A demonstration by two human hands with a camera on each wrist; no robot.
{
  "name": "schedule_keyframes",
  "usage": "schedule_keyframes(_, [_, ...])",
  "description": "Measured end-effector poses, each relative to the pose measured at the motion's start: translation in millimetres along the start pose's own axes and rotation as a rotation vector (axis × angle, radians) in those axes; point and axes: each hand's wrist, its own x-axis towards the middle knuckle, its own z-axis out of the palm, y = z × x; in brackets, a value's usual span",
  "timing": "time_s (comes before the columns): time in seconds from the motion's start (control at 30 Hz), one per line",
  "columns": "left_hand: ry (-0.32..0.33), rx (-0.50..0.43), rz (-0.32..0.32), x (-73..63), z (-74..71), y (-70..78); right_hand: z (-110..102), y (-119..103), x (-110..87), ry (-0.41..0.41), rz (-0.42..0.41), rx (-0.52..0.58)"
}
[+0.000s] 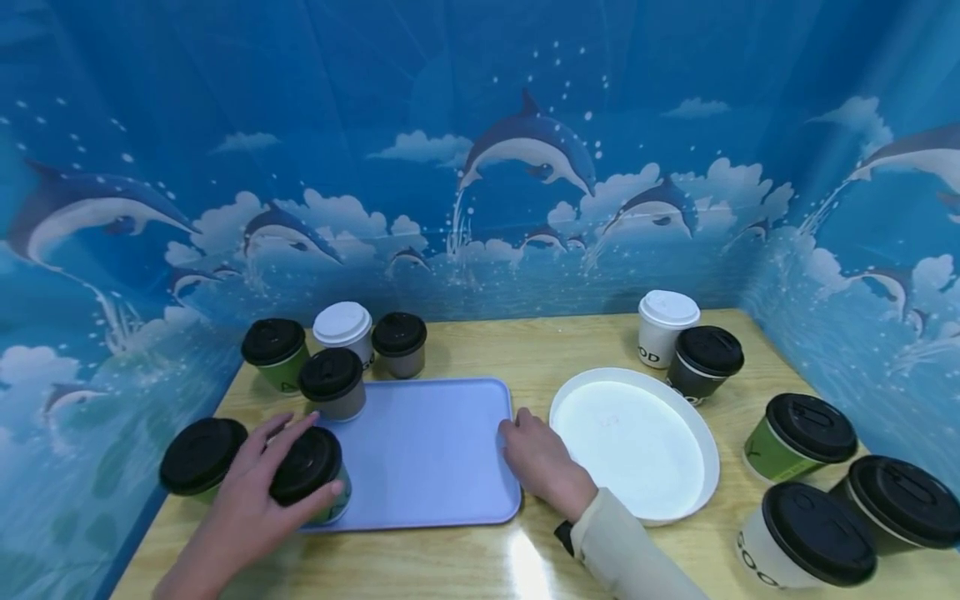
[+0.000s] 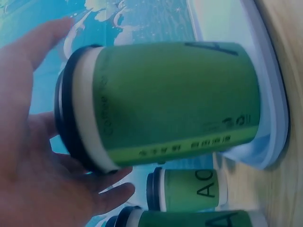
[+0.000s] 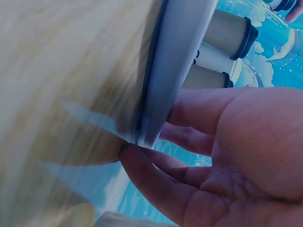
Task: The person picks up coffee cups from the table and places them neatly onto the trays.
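Grey cup (image 1: 343,404) stands beyond the hands (image 1: 253,493) (image 1: 543,460), left spread round green cup (image 2: 175,97), right pinching tray (image 1: 435,458).

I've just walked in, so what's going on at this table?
A person's left hand is spread around the black lid of a green cup at the left end of a purple tray, while the right hand holds the tray's right edge. More lidded cups stand to either side, two near a round white tray.
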Motion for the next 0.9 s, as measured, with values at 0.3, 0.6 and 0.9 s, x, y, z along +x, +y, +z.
schedule_keyframes(0.3, [0.257, -0.062, 0.071, -13.6, -22.6, -20.1, -0.3, 0.2, -0.8, 0.002, -0.012, -0.010])
schedule_keyframes(0.6, [0.404, -0.072, 0.012, -18.4, -40.1, -50.8, -0.2, 0.3, -0.9, -0.006, -0.004, -0.005])
schedule_keyframes(0.9, [0.339, -0.034, -0.057, -17.4, -34.2, -77.2, -0.5, 0.3, -1.3, 0.003, -0.008, 0.001])
